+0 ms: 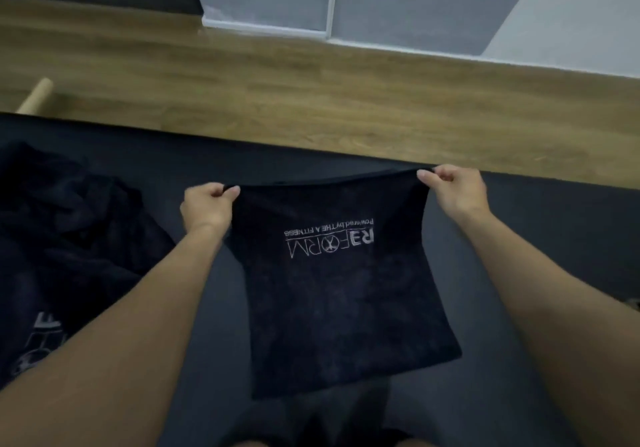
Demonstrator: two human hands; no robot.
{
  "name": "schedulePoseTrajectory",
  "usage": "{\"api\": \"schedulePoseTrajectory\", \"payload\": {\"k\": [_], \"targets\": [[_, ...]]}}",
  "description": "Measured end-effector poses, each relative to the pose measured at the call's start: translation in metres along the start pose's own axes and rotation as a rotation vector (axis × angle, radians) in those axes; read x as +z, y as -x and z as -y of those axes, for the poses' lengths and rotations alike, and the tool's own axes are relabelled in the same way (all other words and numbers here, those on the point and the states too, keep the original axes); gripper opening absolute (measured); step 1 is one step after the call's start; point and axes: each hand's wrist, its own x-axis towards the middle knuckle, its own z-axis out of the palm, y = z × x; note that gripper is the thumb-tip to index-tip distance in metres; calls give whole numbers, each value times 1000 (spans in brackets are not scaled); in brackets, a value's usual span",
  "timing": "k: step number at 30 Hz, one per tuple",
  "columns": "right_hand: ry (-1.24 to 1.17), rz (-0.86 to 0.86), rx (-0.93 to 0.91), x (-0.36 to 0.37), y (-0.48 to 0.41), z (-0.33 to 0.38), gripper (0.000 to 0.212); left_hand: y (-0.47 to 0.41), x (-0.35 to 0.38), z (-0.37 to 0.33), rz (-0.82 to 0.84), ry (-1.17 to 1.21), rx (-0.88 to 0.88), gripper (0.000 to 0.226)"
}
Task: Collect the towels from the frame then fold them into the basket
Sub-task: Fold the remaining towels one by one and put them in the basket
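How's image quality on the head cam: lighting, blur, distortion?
Head view: dim and low-contrast, so the black towel nearly merges with the dark mat; slightly soft throughout, yet the towel's white logo is readable, upside down; the towel pile at left is murky; wide-angle slightly bends the wooden floor edge.

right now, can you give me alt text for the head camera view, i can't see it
A person holds a black towel with a white logo stretched out by its top corners, the left hand and right hand each pinching one, above a dark mat. More dark towels lie heaped at the left, and wood floor runs beyond.
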Motion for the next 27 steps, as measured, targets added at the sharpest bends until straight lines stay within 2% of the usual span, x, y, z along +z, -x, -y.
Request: {"api": "schedulePoseTrajectory", "payload": {"k": [2, 5, 8, 11, 13, 15, 16, 19, 20, 23, 25, 27], "targets": [[4, 17, 24, 21, -25, -11, 42, -21, 13, 11, 29, -42, -11, 21], [-16, 45, 51, 47, -54, -25, 39, -41, 30, 28, 92, -94, -46, 21], [-63, 34, 90, 67, -76, -34, 32, -49, 41, 35, 140, -233, 69, 13], [-89, 107, 105, 83, -85, -36, 17, -52, 44, 35, 265, -361, 204, 38], [-23, 157, 85, 90, -88, -36, 25, -54, 44, 34, 312, -398, 185, 33], [36, 203, 86, 93, -84, -34, 48, -55, 41, 32, 316, -281, 118, 14], [28, 219, 104, 94, -81, -33, 51, -54, 39, 30, 319, -202, 92, 14], [-119, 234, 163, 88, -66, -22, 24, -47, 30, 19, 352, -50, 83, 25], [-151, 230, 152, 83, -59, -16, 19, -46, 25, 14, 361, -24, 84, 26], [-154, 185, 18, 54, -42, 11, 23, -43, 5, -11, 373, -66, 132, 35], [-169, 133, -100, 26, -28, 36, 13, -39, -13, -34, 293, -142, 218, 39], [-183, 56, -202, -4, -13, 65, 13, -28, -32, -63, 188, -127, 333, 24]]}}
